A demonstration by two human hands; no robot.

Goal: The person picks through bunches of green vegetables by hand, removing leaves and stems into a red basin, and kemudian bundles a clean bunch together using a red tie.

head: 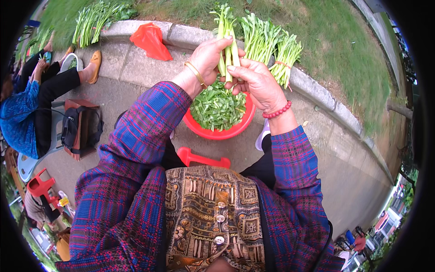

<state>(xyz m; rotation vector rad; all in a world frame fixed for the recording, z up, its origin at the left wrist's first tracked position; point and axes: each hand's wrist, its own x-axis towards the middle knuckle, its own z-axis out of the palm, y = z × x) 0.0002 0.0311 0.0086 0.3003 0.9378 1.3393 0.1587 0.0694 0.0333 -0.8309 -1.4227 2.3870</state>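
Observation:
Several thick pale-green leafy vegetable stalks [228, 56] stand upright between my hands, their leafy tops up. My left hand [208, 61], below a gold bangle, grips them from the left side. On the right, my right hand [255, 81], with a red bead bracelet at the wrist, has its thumb and fingers closed on the lower ends. Beneath both hands, a red plastic basin [219, 136] on the ground holds a heap of cut green leaves and stems [217, 105]. Some fingers are hidden behind the stalks.
Green bundles [260, 39], one tied [285, 61], lie along the stone curb [326, 88]. A red plastic bag [151, 40] lies at the curb, another bundle [97, 23] beyond it. A red stool [204, 160] is before me. A seated person [20, 119] and a brown box [81, 125] are left.

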